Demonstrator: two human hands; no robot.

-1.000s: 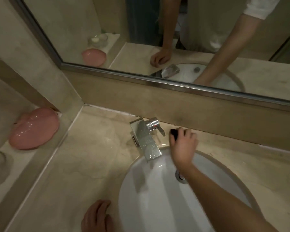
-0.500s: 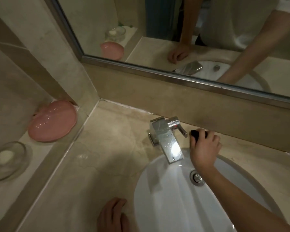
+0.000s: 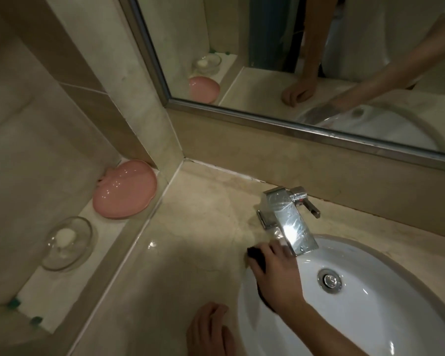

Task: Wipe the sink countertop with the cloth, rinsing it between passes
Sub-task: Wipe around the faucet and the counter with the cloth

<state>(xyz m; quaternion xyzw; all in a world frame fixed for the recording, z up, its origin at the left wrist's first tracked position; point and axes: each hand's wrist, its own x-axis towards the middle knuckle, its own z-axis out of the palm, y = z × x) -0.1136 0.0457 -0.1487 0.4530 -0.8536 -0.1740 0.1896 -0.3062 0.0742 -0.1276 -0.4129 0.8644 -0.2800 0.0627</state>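
A beige marble countertop (image 3: 190, 253) surrounds a white oval sink (image 3: 370, 317). My right hand (image 3: 275, 268) grips a dark cloth (image 3: 254, 254) and presses it on the sink's left rim, just left of the chrome faucet (image 3: 288, 222). Only a dark edge of the cloth shows past my fingers. My left hand (image 3: 208, 330) rests flat on the counter near the front edge, left of the basin, holding nothing.
A pink dish (image 3: 125, 192) and a clear glass soap dish (image 3: 67, 242) stand on a raised ledge at the left. A mirror (image 3: 293, 60) runs along the back wall. The sink drain (image 3: 329, 280) lies right of my right hand.
My right hand has carried the cloth from behind the faucet's right side round to the sink rim at its left. The view has shifted left. My left hand stays put.
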